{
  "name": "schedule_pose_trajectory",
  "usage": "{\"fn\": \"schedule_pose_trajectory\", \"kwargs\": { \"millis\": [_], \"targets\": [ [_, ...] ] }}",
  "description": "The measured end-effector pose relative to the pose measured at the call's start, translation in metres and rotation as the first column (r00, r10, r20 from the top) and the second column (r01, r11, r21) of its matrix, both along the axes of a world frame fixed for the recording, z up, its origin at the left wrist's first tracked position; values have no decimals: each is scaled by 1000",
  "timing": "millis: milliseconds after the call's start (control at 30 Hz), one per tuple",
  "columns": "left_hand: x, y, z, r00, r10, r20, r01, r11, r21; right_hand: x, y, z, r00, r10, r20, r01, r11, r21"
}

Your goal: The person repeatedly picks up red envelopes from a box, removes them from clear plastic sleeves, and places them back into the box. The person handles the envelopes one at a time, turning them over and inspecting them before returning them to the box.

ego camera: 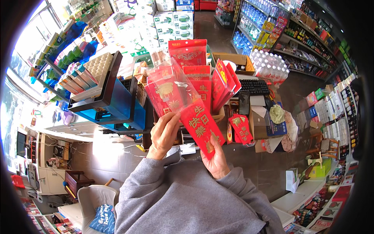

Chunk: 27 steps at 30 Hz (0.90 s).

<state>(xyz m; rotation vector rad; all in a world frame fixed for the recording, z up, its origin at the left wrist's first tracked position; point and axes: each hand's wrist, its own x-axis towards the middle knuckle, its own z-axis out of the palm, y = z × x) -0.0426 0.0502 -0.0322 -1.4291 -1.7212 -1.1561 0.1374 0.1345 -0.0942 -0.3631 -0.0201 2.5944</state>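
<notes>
My left hand (164, 133) pinches the lower edge of a clear plastic sleeve (187, 84). Inside or behind the sleeve is a red envelope (163, 90) with a gold cake print. My right hand (216, 162) holds the bottom end of another red envelope (201, 125) with raised gold characters. That envelope slants across, its upper end against the sleeve; I cannot tell whether it is inside. Left fingertips also meet its upper left corner. Beyond the hands, red envelope packs (223, 84) stand upright in a box. Several loose red envelopes (241, 128) lie at the right.
A blue-and-black display rack (117, 102) stands close on the left. At the right are a phone (244, 102), a keyboard (252, 87) and a crumpled pale green cloth (277, 114). Shrink-wrapped bottles (268, 65) sit farther back. A grey chair (93, 199) is behind on the left.
</notes>
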Motion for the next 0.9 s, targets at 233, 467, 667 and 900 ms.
{"fn": "schedule_pose_trajectory", "kwargs": {
  "millis": [233, 467, 667, 900],
  "targets": [
    [-9, -1, 7, 991, 55, -123, -53, 998, 24, -5, -10, 1, 997, 37, -63, -34, 998, 58],
    [-4, -2, 12, 987, 39, -156, -37, 999, 17, -8, -13, 2, 999, 40, -13, -39, 996, 80],
    [0, -5, 17, 989, 22, -147, -24, 1000, -7, -15, -14, 8, 991, -122, 52, 90, 907, 412],
    [4, -4, 17, 989, 66, -134, -76, 994, -76, -16, -13, 4, 983, -140, 118, 65, 870, 490]
  ]
}}
